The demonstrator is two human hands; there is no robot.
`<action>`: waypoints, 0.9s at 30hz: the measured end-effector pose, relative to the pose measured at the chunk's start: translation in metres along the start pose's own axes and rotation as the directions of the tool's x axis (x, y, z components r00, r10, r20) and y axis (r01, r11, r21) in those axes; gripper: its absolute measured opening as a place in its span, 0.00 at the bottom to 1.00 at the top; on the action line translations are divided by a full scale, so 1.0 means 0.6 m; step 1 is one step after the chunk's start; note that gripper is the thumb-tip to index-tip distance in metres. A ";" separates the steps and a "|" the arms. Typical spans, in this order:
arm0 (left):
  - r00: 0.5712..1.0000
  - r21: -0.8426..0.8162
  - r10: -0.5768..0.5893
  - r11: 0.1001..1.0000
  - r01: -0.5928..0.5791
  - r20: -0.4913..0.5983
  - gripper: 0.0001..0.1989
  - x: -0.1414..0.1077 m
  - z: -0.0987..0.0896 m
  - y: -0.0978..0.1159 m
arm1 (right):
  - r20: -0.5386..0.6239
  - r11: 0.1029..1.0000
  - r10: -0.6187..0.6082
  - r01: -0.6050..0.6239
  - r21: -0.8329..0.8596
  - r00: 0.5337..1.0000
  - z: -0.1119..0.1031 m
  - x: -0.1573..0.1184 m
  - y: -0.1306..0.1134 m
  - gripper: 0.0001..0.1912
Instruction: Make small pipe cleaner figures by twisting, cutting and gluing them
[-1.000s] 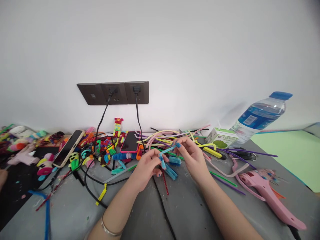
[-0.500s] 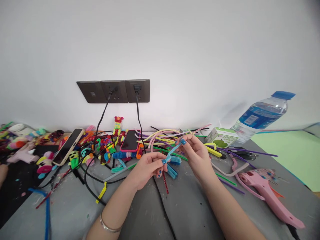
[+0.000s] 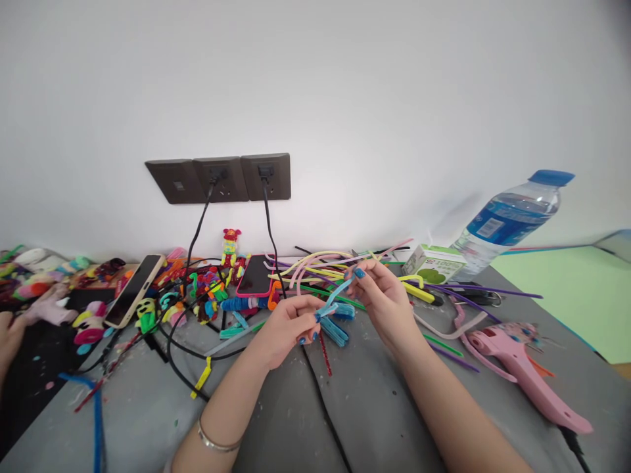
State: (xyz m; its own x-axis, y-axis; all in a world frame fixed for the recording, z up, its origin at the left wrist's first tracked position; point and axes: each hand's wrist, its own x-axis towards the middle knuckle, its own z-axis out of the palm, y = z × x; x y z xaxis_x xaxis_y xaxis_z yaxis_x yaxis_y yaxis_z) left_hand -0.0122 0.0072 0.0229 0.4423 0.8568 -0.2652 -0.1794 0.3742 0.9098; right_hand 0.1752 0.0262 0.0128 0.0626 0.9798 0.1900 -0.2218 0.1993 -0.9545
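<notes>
A light blue pipe cleaner (image 3: 339, 292) is stretched between my two hands above the grey table. My left hand (image 3: 290, 328) pinches its lower end, where it folds into a small bent loop. My right hand (image 3: 382, 299) grips the other end between thumb and finger, higher up and farther right. Bundles of cut blue pipe cleaner (image 3: 336, 330) lie just behind and below my hands. A red glittery pipe cleaner (image 3: 325, 355) lies beside my left fingertips.
Loose colourful pipe cleaners (image 3: 320, 263) lie along the wall. At right are a juice box (image 3: 436, 264), a water bottle (image 3: 510, 220) and a pink glue gun (image 3: 527, 378). Black cables (image 3: 323, 407) cross the table (image 3: 374, 420). Phones (image 3: 138, 289) and fuzzy figures (image 3: 89, 323) are at left, near another person's hand (image 3: 8, 338).
The pipe cleaner's end at my left fingers now shows a crossed, bent shape. My right hand shifts slightly left. At far left, the other person's hand has come further into view, reaching a pink figure.
</notes>
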 end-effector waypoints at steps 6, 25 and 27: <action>0.999 -0.216 -0.043 0.976 0.035 -0.033 0.09 0.004 0.003 0.002 | -0.031 1.000 0.010 -0.010 -0.002 0.999 -0.003 0.004 0.000 0.16; 0.957 -0.258 0.132 0.945 -0.200 -0.257 0.13 0.008 0.001 0.008 | 0.528 0.995 0.097 -0.078 -0.059 0.844 0.000 -0.012 -0.014 0.17; 0.963 -0.184 0.161 0.962 -0.202 -0.216 0.12 0.005 0.003 0.005 | 0.504 0.990 0.122 -0.144 0.005 0.855 0.000 -0.011 -0.011 0.20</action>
State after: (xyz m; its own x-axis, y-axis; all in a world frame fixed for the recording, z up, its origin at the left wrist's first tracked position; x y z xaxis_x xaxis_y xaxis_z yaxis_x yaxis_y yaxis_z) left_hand -0.0096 0.0103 0.0255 0.2072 0.9620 -0.1776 -0.4241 0.2520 0.8699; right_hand 0.1763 0.0183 0.0176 -0.4643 0.8708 0.1617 -0.2332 0.0559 -0.9708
